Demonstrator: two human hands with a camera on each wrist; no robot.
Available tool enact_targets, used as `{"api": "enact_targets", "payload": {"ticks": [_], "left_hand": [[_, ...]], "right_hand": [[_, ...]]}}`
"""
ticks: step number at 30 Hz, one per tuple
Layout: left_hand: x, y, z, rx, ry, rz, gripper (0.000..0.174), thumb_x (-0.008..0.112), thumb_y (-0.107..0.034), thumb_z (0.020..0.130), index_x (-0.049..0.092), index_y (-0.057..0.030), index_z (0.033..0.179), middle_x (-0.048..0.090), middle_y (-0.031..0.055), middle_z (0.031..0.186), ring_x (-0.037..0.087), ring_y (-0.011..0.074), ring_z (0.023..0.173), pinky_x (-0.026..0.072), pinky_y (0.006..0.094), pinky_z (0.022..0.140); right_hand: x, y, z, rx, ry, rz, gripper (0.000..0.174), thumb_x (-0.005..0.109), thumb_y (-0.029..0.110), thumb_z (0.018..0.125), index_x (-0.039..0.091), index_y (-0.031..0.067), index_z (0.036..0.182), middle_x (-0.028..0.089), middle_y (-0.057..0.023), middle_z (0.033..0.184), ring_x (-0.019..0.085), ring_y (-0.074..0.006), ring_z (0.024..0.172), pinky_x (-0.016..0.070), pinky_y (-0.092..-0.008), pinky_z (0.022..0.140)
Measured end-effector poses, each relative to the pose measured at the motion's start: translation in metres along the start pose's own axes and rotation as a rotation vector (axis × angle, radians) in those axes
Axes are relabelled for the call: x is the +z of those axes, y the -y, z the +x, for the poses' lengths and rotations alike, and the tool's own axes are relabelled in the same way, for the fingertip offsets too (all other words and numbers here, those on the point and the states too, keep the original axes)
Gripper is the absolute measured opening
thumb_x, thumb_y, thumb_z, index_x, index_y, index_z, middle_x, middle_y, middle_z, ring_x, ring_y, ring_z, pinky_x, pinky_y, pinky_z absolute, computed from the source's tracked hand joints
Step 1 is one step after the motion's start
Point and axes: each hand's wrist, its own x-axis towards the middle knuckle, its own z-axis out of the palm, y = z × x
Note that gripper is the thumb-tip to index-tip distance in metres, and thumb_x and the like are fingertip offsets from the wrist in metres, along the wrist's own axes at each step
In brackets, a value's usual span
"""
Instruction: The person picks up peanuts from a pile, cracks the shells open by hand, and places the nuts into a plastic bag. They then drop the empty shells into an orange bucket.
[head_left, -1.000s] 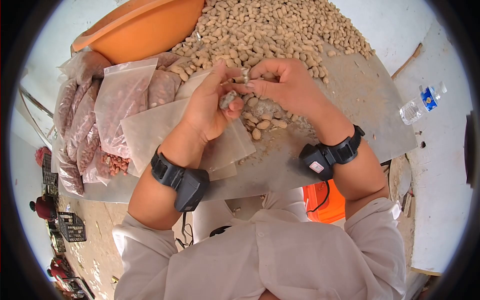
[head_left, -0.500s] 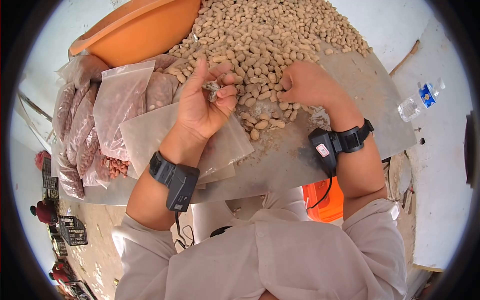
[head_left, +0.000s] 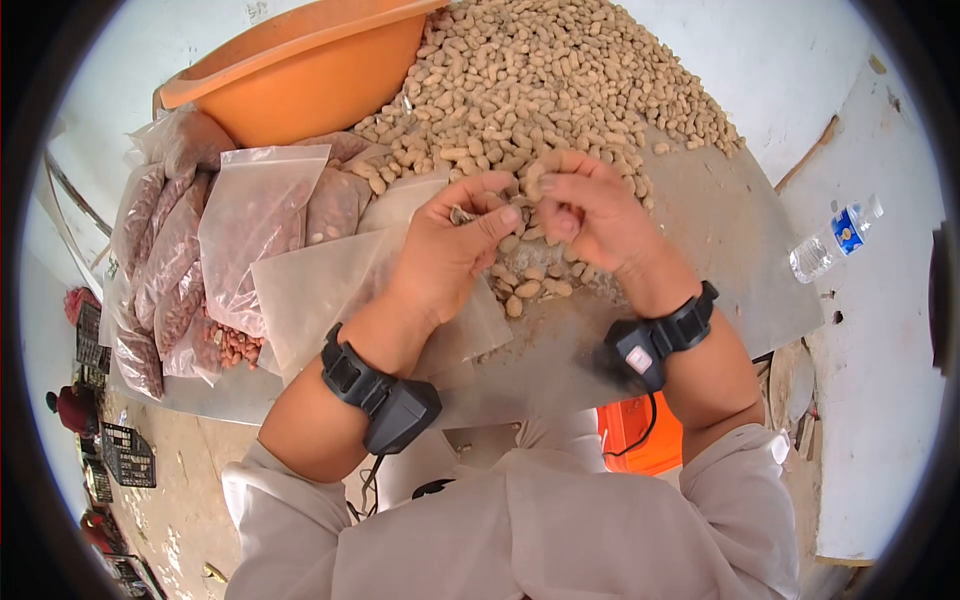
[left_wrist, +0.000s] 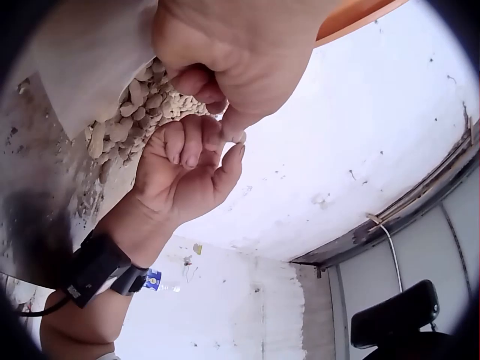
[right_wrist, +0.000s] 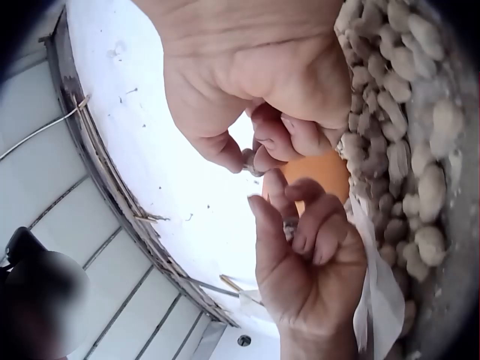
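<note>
Change: right hand (head_left: pixel 595 215) has left the heap and met the left hand (head_left: pixel 445 255), fingertips nearly touching.
Left hand: curled, pinching a shell piece (head_left: pixel 462 214) above a clear bag (head_left: pixel 310 290).
Right hand: curled, thumb and finger nipping a peanut (right_wrist: pixel 249 160).
Beyond: peanut heap (head_left: pixel 540 80) on the table (head_left: pixel 720 270); filled bags (head_left: pixel 165 250) to the left; orange basin (head_left: pixel 300 75) farthest.

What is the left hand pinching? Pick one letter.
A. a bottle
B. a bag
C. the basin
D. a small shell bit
D: the left hand pinches a shell bit at its fingertips, while the right hand holds a peanut over the pile.
</note>
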Motion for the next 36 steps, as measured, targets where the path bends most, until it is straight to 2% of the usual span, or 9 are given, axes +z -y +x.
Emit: {"api": "enact_targets", "payload": {"ticks": [3,7,10,13,16,21,25,30,36], "left_hand": [[0.002,0.004,0.000,0.059,-0.023,0.088,0.028,0.067,-0.004,0.078,0.060,-0.0032,0.105,0.054,-0.0013,0.077,0.044,0.0037,0.056,0.0327,0.0157,0.045],[0.004,0.005,-0.001,0.151,-0.018,0.206,0.022,0.065,-0.006,0.081,0.061,-0.0015,0.102,0.053,-0.0018,0.074,0.043,0.0031,0.056,0.0332,0.0158,0.045],[0.002,0.006,-0.002,0.146,-0.035,0.254,0.019,0.063,-0.008,0.083,0.062,0.0000,0.100,0.053,-0.0019,0.074,0.043,0.0028,0.055,0.0333,0.0161,0.046],[0.004,0.005,-0.003,0.140,-0.061,0.258,0.019,0.063,-0.009,0.083,0.063,0.0010,0.099,0.053,-0.0020,0.071,0.041,0.0027,0.052,0.0327,0.0165,0.045],[0.004,0.004,-0.003,0.172,-0.079,0.265,0.018,0.062,-0.009,0.083,0.063,0.0011,0.098,0.054,-0.0017,0.070,0.043,0.0029,0.053,0.0342,0.0166,0.046],[0.009,-0.003,-0.006,0.290,-0.057,0.357,0.016,0.061,-0.006,0.083,0.063,0.0014,0.098,0.059,0.0006,0.074,0.052,0.0051,0.066,0.0434,0.0177,0.058],[0.008,-0.005,-0.008,0.320,-0.081,0.456,0.014,0.061,-0.005,0.084,0.062,0.0009,0.096,0.061,0.0011,0.078,0.056,0.0069,0.073,0.0457,0.0191,0.064],[0.007,-0.002,-0.004,0.474,-0.061,0.588,0.006,0.059,-0.006,0.085,0.059,-0.0004,0.088,0.059,0.0008,0.077,0.053,0.0057,0.070,0.0447,0.0186,0.063],[0.002,0.003,-0.004,0.503,-0.083,0.681,0.006,0.057,-0.006,0.086,0.057,-0.0005,0.086,0.058,0.0002,0.074,0.050,0.0053,0.069,0.0433,0.0198,0.063]], "right_hand": [[0.009,-0.010,-0.001,0.053,0.105,0.133,0.004,0.058,0.008,0.082,0.056,0.0042,0.082,0.055,-0.0020,0.067,0.041,-0.0039,0.046,0.0288,-0.0172,0.039],[0.016,-0.010,-0.006,0.038,0.041,0.088,0.006,0.059,0.009,0.082,0.055,0.0048,0.080,0.056,-0.0023,0.070,0.040,-0.0034,0.046,0.0293,-0.0172,0.040],[0.011,-0.015,-0.004,-0.115,-0.052,-0.200,0.006,0.059,0.007,0.081,0.057,0.0020,0.084,0.058,-0.0016,0.073,0.045,-0.0035,0.053,0.0370,-0.0185,0.046],[0.011,-0.013,-0.002,-0.392,-0.025,-0.573,0.013,0.059,0.005,0.081,0.059,-0.0011,0.093,0.060,-0.0015,0.077,0.052,-0.0050,0.064,0.0438,-0.0207,0.056],[0.008,-0.007,-0.005,-0.359,-0.041,-0.694,0.020,0.058,0.004,0.081,0.059,-0.0028,0.099,0.062,-0.0019,0.080,0.056,-0.0071,0.071,0.0461,-0.0217,0.063],[0.014,-0.007,-0.006,-0.201,-0.072,-0.579,0.020,0.058,0.005,0.081,0.060,-0.0026,0.099,0.062,-0.0031,0.082,0.056,-0.0074,0.073,0.0459,-0.0217,0.065],[0.019,-0.008,-0.008,-0.154,-0.040,-0.476,0.019,0.057,0.007,0.082,0.060,-0.0025,0.098,0.063,-0.0028,0.083,0.057,-0.0080,0.075,0.0461,-0.0224,0.066],[0.025,-0.013,-0.011,-0.287,-0.057,-0.731,0.018,0.054,0.008,0.084,0.060,-0.0019,0.097,0.062,-0.0041,0.078,0.055,-0.0096,0.070,0.0453,-0.0242,0.064],[0.028,-0.010,-0.015,-0.322,-0.108,-0.955,0.015,0.055,0.011,0.082,0.061,-0.0012,0.087,0.060,-0.0064,0.068,0.053,-0.0121,0.062,0.0440,-0.0266,0.058]]}}
